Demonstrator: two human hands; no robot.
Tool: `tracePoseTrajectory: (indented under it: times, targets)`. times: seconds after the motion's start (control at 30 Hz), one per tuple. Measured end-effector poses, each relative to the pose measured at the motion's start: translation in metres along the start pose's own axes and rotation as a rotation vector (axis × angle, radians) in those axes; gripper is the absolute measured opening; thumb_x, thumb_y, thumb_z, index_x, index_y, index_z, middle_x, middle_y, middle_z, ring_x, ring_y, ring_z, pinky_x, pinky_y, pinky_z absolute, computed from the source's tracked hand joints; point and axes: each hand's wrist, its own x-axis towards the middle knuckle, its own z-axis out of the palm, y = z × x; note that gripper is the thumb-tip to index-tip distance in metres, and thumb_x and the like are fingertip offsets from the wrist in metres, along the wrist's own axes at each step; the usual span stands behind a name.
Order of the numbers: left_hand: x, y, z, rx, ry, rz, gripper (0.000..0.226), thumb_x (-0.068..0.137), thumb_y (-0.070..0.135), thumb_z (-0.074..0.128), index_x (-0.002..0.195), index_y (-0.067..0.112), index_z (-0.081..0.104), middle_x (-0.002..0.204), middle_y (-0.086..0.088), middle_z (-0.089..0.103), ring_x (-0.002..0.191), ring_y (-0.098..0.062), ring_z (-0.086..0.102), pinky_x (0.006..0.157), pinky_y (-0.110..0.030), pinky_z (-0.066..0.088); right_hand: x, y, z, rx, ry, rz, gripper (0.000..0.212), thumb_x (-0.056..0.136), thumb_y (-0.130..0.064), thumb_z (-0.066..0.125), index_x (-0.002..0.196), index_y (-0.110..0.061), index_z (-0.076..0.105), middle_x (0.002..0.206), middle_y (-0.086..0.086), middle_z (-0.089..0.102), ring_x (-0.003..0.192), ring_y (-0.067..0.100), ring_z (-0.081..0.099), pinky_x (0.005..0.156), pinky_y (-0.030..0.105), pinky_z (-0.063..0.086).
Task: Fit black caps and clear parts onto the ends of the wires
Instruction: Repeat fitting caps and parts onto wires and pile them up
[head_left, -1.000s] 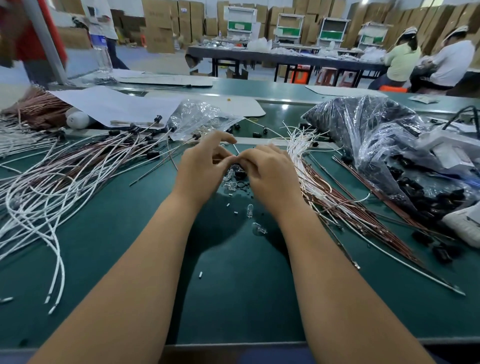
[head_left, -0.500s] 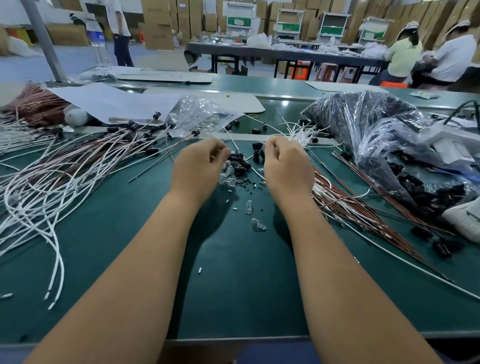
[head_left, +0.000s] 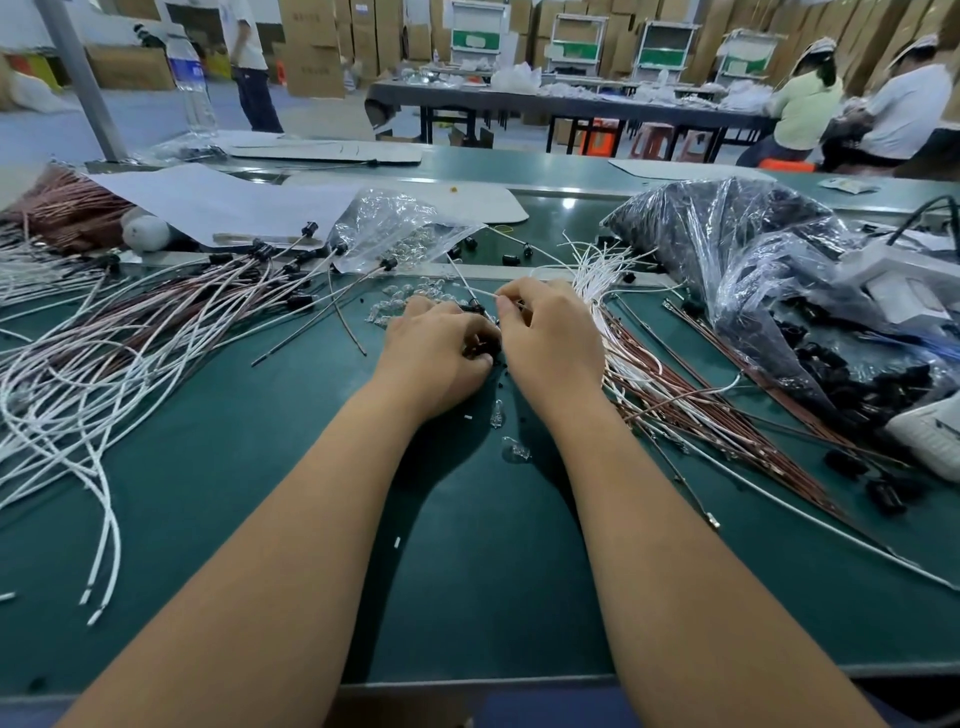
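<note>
My left hand (head_left: 434, 358) and my right hand (head_left: 550, 340) meet at the middle of the green table. The right hand pinches a thin white wire (head_left: 483, 292) that runs up and to the left. The left hand's fingers curl over a small heap of black caps (head_left: 480, 347); whether it holds one is hidden. Two loose clear parts (head_left: 497, 415) lie just below the hands. A fan of white and brown bare wires (head_left: 639, 374) lies to the right. Wires fitted with black caps (head_left: 156, 322) spread out on the left.
A clear bag of clear parts (head_left: 395, 228) lies behind the hands. A large plastic bag of black caps (head_left: 769, 270) sits at the right, with loose caps (head_left: 885, 493) near it. White paper sheets (head_left: 223, 202) lie at the back left. Other people work at far tables.
The hands were apart half a second ago; now they have come together again over the heap of caps, with a white wire in the right hand.
</note>
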Motion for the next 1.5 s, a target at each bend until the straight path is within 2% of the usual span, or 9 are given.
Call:
tracePoseTrajectory:
  times: [0.1,0.17,0.27,0.33,0.47,0.53,0.93,1.3,1.5]
  targets:
    - [-0.002,0.000,-0.002,-0.089,0.044,0.019,0.018,0.080,0.020,0.065,0.094,0.030,0.069,0.088,0.013,0.062,0.103,-0.023,0.046,0.089,-0.034,0.037,0.000,0.001,0.000,0.026,0.000,-0.001,0.018,0.097,-0.027,0.052,0.104,-0.023,0.068,0.103,0.003,0.058,0.093,0.021,0.054,0.070,0.026,0.033]
    - [-0.002,-0.002,-0.005,-0.203,0.102,0.021,0.019,0.077,0.012,0.066,0.092,0.024,0.070,0.085,0.009,0.065,0.095,-0.021,0.053,0.087,-0.031,0.042,0.001,0.001,-0.001,0.067,0.007,-0.011,0.017,0.097,-0.023,0.053,0.103,-0.018,0.068,0.100,0.004,0.062,0.090,0.021,0.055,0.070,0.025,0.034]
    - [-0.002,-0.010,-0.017,-0.537,0.219,-0.086,0.030,0.083,0.003,0.061,0.101,0.026,0.068,0.080,0.002,0.059,0.069,-0.008,0.052,0.066,-0.016,0.045,0.001,0.001,-0.001,0.123,0.014,-0.029,0.017,0.097,-0.015,0.053,0.098,-0.010,0.068,0.094,0.005,0.069,0.084,0.019,0.058,0.067,0.024,0.034]
    - [-0.003,-0.015,-0.024,-0.817,0.247,-0.193,0.029,0.089,0.002,0.059,0.100,0.028,0.068,0.080,0.003,0.057,0.060,-0.001,0.049,0.056,-0.011,0.043,-0.001,0.000,-0.002,0.145,0.013,-0.037,0.017,0.096,-0.014,0.053,0.100,-0.009,0.069,0.092,0.004,0.070,0.082,0.017,0.059,0.068,0.025,0.039]
    - [-0.004,-0.020,-0.031,-1.201,0.288,-0.345,0.021,0.088,-0.003,0.061,0.095,0.016,0.067,0.086,-0.002,0.065,0.077,-0.011,0.062,0.071,-0.018,0.053,-0.004,-0.003,-0.004,0.193,0.025,-0.079,0.017,0.094,-0.018,0.057,0.103,-0.019,0.071,0.088,-0.002,0.070,0.077,0.016,0.061,0.068,0.032,0.051]
    - [-0.004,-0.021,-0.032,-1.287,0.296,-0.366,0.019,0.087,-0.005,0.062,0.091,0.013,0.064,0.086,-0.005,0.067,0.077,-0.015,0.065,0.074,-0.021,0.055,-0.005,-0.003,-0.004,0.190,0.026,-0.102,0.016,0.093,-0.019,0.058,0.103,-0.020,0.071,0.091,-0.002,0.070,0.079,0.016,0.061,0.070,0.034,0.052]
    - [-0.001,-0.018,-0.027,-1.348,0.170,-0.281,0.019,0.084,-0.006,0.064,0.093,0.011,0.069,0.080,-0.002,0.075,0.077,-0.013,0.072,0.071,-0.019,0.056,-0.005,-0.003,-0.003,0.163,0.016,-0.140,0.016,0.093,-0.018,0.058,0.102,-0.019,0.071,0.099,-0.003,0.070,0.089,0.015,0.062,0.077,0.036,0.052]
    - [-0.003,-0.018,-0.027,-1.297,0.135,-0.256,0.027,0.081,-0.013,0.063,0.091,0.011,0.068,0.080,-0.003,0.075,0.079,-0.014,0.071,0.072,-0.020,0.055,-0.004,-0.002,0.000,0.185,0.037,-0.147,0.008,0.093,-0.019,0.060,0.092,-0.017,0.067,0.077,-0.007,0.064,0.071,0.013,0.058,0.062,0.029,0.046]
    - [-0.001,-0.021,-0.026,-1.310,0.127,-0.291,0.016,0.083,-0.007,0.065,0.091,0.007,0.067,0.074,-0.004,0.074,0.071,-0.013,0.071,0.068,-0.020,0.056,-0.005,-0.004,-0.001,0.218,0.024,-0.155,0.006,0.092,-0.019,0.061,0.090,-0.018,0.066,0.072,-0.009,0.060,0.067,0.014,0.056,0.064,0.036,0.050]
